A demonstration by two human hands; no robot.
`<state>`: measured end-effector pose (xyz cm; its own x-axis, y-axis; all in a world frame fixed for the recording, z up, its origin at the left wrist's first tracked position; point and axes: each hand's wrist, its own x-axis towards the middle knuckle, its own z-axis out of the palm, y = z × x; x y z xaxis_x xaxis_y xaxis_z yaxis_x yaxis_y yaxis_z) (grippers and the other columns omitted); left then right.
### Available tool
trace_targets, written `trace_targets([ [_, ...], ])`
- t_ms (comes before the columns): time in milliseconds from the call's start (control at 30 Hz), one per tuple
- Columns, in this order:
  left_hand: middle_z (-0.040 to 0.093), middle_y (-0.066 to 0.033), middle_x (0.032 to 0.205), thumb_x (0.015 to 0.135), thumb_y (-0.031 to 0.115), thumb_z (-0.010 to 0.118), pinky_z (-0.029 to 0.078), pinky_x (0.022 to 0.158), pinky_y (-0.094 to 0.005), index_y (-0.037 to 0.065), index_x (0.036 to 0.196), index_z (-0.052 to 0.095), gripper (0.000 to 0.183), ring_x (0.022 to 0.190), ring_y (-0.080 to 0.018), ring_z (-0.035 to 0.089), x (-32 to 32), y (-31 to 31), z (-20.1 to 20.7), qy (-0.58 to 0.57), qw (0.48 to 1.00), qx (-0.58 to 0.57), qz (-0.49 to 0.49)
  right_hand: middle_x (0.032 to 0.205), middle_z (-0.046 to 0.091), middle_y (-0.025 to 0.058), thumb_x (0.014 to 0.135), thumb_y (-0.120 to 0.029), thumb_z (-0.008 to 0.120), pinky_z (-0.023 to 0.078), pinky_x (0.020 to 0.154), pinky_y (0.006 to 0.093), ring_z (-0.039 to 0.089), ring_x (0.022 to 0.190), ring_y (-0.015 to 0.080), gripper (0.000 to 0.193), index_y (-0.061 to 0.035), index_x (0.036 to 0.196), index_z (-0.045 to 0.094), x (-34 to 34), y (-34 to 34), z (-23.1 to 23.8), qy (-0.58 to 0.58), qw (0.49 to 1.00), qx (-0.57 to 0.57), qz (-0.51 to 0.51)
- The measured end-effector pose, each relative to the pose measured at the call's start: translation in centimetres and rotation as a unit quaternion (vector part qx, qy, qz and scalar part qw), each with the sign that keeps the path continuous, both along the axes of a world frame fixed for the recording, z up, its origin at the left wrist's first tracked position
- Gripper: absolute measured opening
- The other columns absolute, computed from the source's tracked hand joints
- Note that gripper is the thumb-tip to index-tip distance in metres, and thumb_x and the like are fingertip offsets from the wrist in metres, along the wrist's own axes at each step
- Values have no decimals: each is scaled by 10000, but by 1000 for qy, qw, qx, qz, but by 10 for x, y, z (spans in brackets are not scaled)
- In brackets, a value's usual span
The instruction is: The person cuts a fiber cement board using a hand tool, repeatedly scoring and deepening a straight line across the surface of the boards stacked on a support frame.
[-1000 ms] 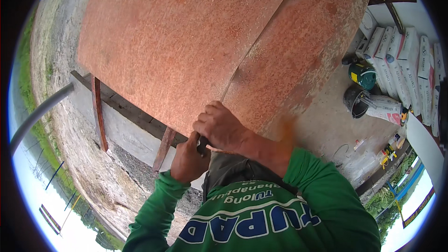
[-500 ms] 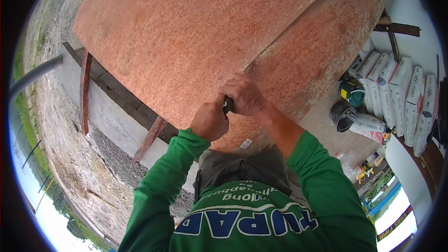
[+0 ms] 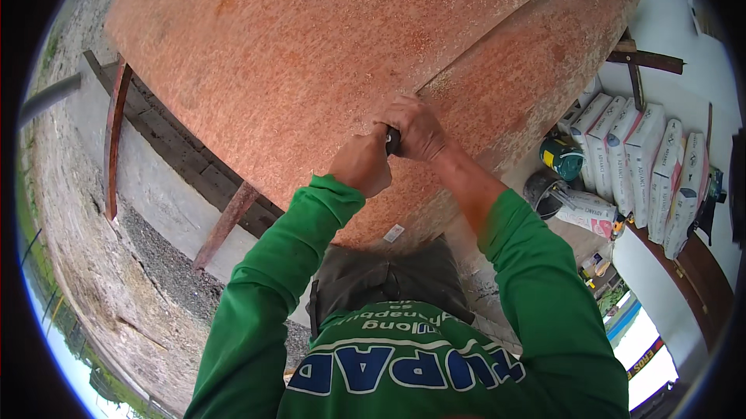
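Observation:
A big reddish wooden sheet spreads out before me, covered in pale flecks. Both my hands are together over it, toward its near edge. My left hand is closed round a tool with a black handle. Pressed up against it, my right hand is also closed on the handle. The rest of the tool is hidden by my fingers and the sheet, so its kind does not show. From just beyond my right hand a dark cut line runs to the far right.
Wooden supports stick out beneath the sheet's left side, by a grey concrete ledge. At the right stand several white sacks, a green container and a dark bucket. A small white label lies near my waist.
Both hands, still gripping the black handle, have moved forward along the sheet and slightly right, closer to the cut line. My view has shifted a little to the right.

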<state>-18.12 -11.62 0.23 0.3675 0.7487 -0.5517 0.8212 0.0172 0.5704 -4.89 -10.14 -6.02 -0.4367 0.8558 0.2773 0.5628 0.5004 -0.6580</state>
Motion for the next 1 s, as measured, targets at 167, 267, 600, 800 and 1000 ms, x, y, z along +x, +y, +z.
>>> trace_targets([
  [167, 582, -238, 656, 681, 34, 611, 464, 540, -482, 8, 954, 504, 294, 610, -417, 583, -87, -78, 99, -58, 996, -40, 46, 607, 533, 43, 677, -173, 558, 431, 644, 326, 547, 619, 200, 124, -64, 735, 565, -67, -72, 92, 31, 995, -32, 88],
  [267, 583, -220, 634, 727, 79, 629, 479, 496, -449, -13, 889, 525, 213, 580, -390, 604, -127, -119, 160, -13, 997, -44, 55, 575, 472, 11, 682, -162, 546, 439, 606, 318, 526, 580, 167, 117, -69, 744, 582, -115, -112, 144, 63, 992, -44, 97],
  [600, 582, -266, 703, 674, 17, 533, 468, 596, -483, -12, 1027, 508, 355, 696, -449, 573, -16, -11, -7, -50, 998, 12, 29, 660, 603, 14, 553, -208, 688, 433, 697, 354, 571, 702, 227, 166, -151, 676, 591, 0, 0, 14, -57, 997, -53, 19],
  [800, 592, -211, 679, 705, 67, 608, 474, 530, -466, 18, 1058, 518, 367, 617, -399, 595, -116, -112, 143, -15, 997, -47, 65, 699, 554, 20, 719, -169, 515, 412, 737, 323, 547, 726, 187, 193, -67, 840, 625, -95, -103, 129, 24, 980, -119, 158],
  [1000, 587, -252, 684, 697, 41, 541, 482, 590, -487, 5, 1013, 515, 319, 655, -416, 595, -56, -36, 39, -7, 999, -26, 18, 687, 606, 15, 609, -249, 667, 430, 721, 330, 587, 690, 201, 163, -131, 705, 608, -36, -28, 37, -18, 995, -81, 48],
])
